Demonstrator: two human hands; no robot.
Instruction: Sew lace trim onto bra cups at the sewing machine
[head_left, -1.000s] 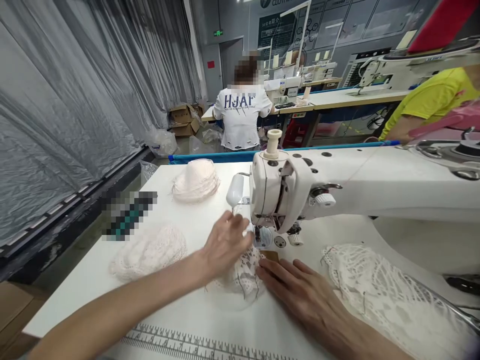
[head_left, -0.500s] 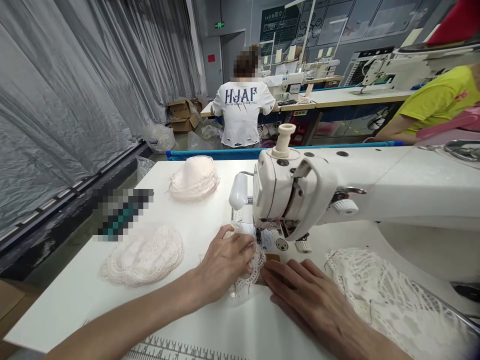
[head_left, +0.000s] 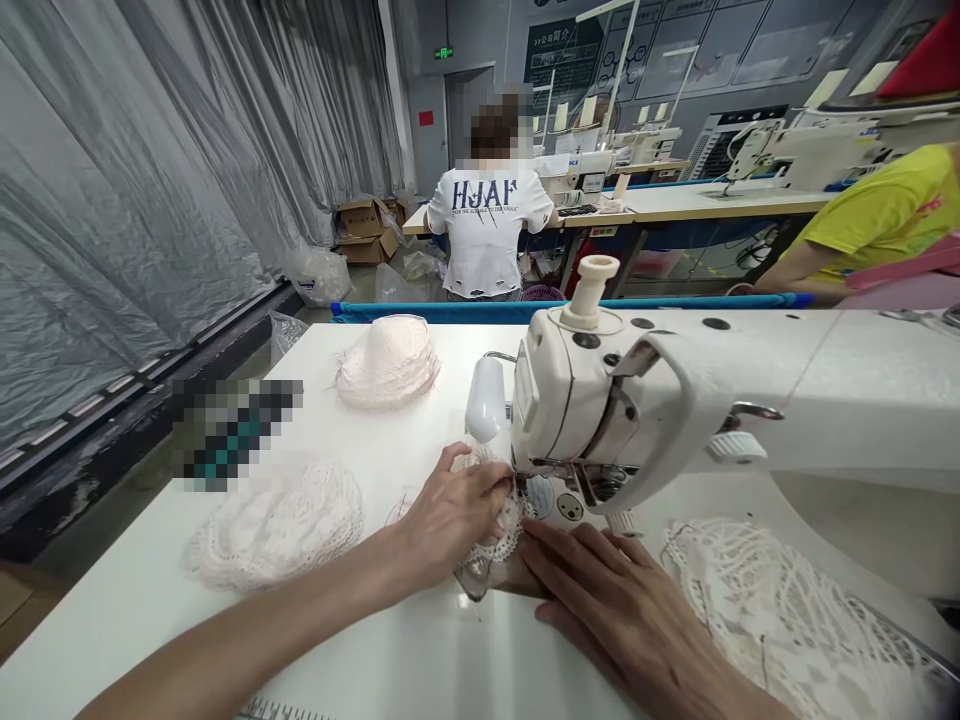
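A white lace piece [head_left: 504, 540] with a scalloped edge lies at the needle of the white sewing machine [head_left: 570, 390]. My left hand [head_left: 454, 510] is bent over it, fingers pressing and gripping the lace just left of the presser foot, which is partly hidden. Stretched out low on the table, my right hand [head_left: 607, 590] has its fingertips at the lace's right edge; nothing shows in its grasp. Beneath the lace, a clear, shiny tip sticks out toward me, its kind unclear.
A lace stack [head_left: 277, 525] lies at left, with a stack of pale moulded cups [head_left: 386, 360] behind it. More lace [head_left: 787, 610] is heaped at right under the machine arm. A ruler [head_left: 281, 710] shows at the front edge. Two other people sit beyond the table.
The lace has turned and shifted slightly under my left hand, and the clear tip now shows below it. The view has moved a little, so the machine appears larger and the ruler lower.
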